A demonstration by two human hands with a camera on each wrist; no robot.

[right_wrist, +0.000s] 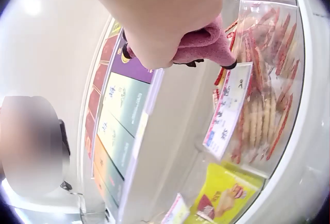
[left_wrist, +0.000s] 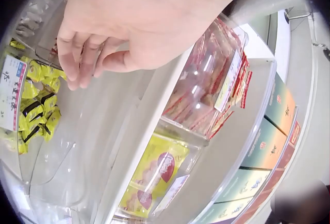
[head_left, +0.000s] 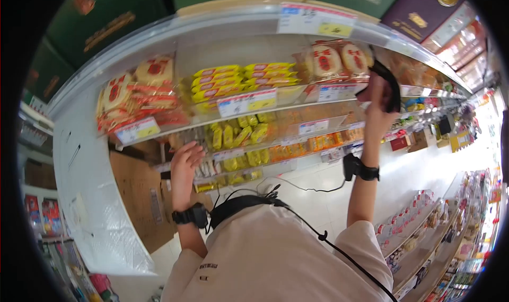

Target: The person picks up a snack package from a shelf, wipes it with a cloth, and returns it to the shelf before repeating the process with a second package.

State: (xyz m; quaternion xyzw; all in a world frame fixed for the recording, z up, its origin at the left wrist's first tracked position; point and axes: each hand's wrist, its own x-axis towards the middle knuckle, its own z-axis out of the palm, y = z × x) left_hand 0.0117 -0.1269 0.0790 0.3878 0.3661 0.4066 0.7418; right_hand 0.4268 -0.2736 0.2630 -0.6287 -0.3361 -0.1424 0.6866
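My right hand [head_left: 378, 111] grips a folded pink cloth [right_wrist: 216, 48] with black edging, up at the right end of the top snack shelf. The cloth lies close by the bin of rice crackers in red-trimmed wrappers [right_wrist: 258, 95] and its price tag [right_wrist: 229, 110]. Lower on the left, my left hand [head_left: 186, 161] holds nothing, its fingers loosely bent. In the left wrist view those fingers hang over the clear bins, near small yellow-wrapped snacks [left_wrist: 38, 108]. Above that hand sits another bin of red-wrapped crackers [left_wrist: 206, 79].
Yellow snack packs [head_left: 244, 81] fill the middle of the top shelf. Price tags [head_left: 247, 103] line the shelf fronts. Dark green boxes [head_left: 106, 18] stand above. A cardboard box [head_left: 140, 196] is at lower left, and a cable [head_left: 307, 188] hangs in front of me.
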